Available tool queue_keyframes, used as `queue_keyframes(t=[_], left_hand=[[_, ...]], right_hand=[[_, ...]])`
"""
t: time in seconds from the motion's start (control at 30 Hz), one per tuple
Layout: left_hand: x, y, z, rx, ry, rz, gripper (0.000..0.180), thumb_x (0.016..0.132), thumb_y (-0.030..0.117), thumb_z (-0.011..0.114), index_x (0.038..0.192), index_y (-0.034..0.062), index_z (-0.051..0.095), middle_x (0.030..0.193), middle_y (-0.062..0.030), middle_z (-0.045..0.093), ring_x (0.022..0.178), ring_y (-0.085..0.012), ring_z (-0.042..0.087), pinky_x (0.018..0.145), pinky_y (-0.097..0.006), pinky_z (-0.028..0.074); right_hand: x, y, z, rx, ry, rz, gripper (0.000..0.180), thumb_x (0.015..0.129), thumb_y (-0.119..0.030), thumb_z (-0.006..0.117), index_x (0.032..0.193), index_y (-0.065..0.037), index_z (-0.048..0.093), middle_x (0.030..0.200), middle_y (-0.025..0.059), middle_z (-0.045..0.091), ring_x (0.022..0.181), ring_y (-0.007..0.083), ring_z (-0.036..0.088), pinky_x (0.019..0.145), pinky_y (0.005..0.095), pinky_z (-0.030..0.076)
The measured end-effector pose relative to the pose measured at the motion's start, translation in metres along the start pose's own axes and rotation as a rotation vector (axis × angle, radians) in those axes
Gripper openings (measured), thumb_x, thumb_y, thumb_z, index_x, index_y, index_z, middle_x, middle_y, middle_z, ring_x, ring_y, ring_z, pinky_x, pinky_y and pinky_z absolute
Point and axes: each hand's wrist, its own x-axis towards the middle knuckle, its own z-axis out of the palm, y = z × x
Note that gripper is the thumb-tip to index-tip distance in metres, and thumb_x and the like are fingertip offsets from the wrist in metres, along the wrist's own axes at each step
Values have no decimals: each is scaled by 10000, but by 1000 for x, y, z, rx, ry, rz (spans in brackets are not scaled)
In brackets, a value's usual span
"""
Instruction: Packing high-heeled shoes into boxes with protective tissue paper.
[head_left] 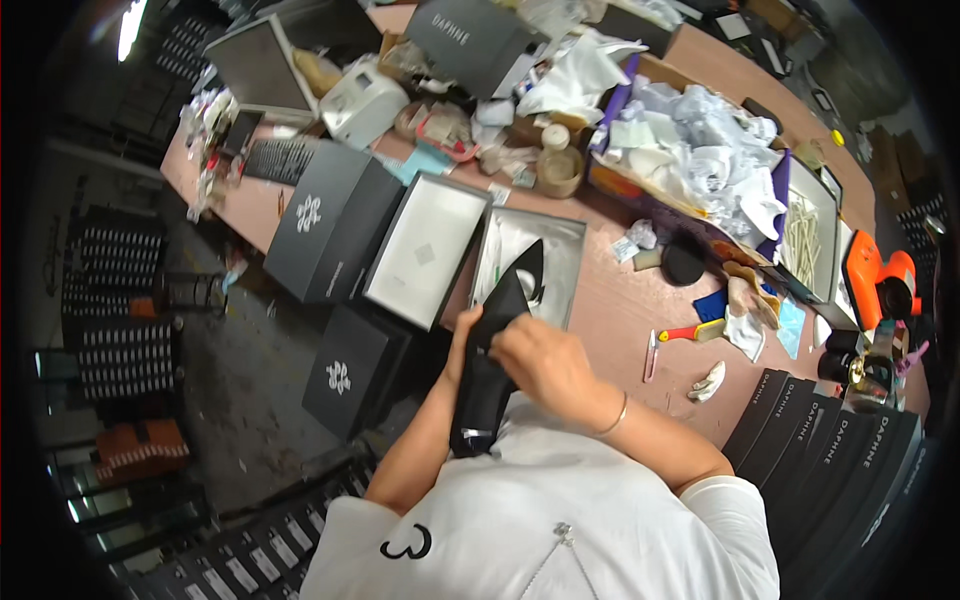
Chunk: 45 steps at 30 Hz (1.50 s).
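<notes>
Fair warning, most of the left hand's [464, 338] fingers are tucked behind the black shoe [492, 345], which also blocks part of the open box [562, 245] (can't tell everything inside), and the stacked dark boxes [828, 442] get cut off lower right.

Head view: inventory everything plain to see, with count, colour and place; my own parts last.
Shoe: one, black, held at centre.
Open box: one, grey, white inside, at the shoe's toe.
Tray: one, dark, pale inside, left of open box.
Closed boxes: at least two, dark grey, left.
Stacked boxes: several, dark grey, lower right.
Racked boxes: many, dark, far left.
Carton: one, purple-edged, upper right.
Paper: uncountable, white, in carton.
Keyboard: one, black, upper left.
Machine: one, white, right of keyboard.
Jar: one, white-lidded, left of carton.
Knife: one, red and yellow, right of centre.
Tool: one, orange, far right.
Table: one, pinkish, ahead.
Left grip: one, bare, shoe's left side.
Right grip: one, bare, over the shoe.
</notes>
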Motion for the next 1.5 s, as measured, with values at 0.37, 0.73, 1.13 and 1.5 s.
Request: queue_keyframes(t=[0.37, 0.73, 1.13, 1.5], left_hand=[[36, 43, -25, 13, -46, 189, 682, 898, 609, 323, 1010, -6, 598, 851, -156, 644, 731, -249, 647, 679, -356, 554], [15, 96, -5, -16, 229, 512, 631, 852, 618, 432, 902, 13, 601, 729, -129, 592, 586, -238, 575, 528, -319, 499], [36, 99, -16, -397, -45, 450, 692, 833, 649, 469, 973, -20, 576, 793, -169, 590, 694, -252, 602, 563, -315, 544], [36, 104, 5, -75, -269, 386, 734, 884, 615, 383, 1142, -54, 539, 884, -204, 625, 653, -293, 614, 565, -363, 527]], right_hand=[[21, 5, 15, 254, -46, -158, 228, 826, -20, 656, 1053, -21, 651, 932, 125, 589, 866, 309, 597, 785, 363, 491], [7, -8, -8, 252, -102, -235, 372, 772, -30, 655, 1144, -41, 634, 989, 88, 596, 862, 257, 582, 777, 357, 484], [10, -5, 17, 183, -35, -393, 524, 670, 38, 668, 1183, -57, 623, 984, 86, 579, 839, 264, 553, 735, 366, 456], [23, -1, 25, 248, -183, -231, 463, 684, 18, 662, 1141, -60, 662, 997, 85, 594, 870, 269, 552, 788, 350, 463]])
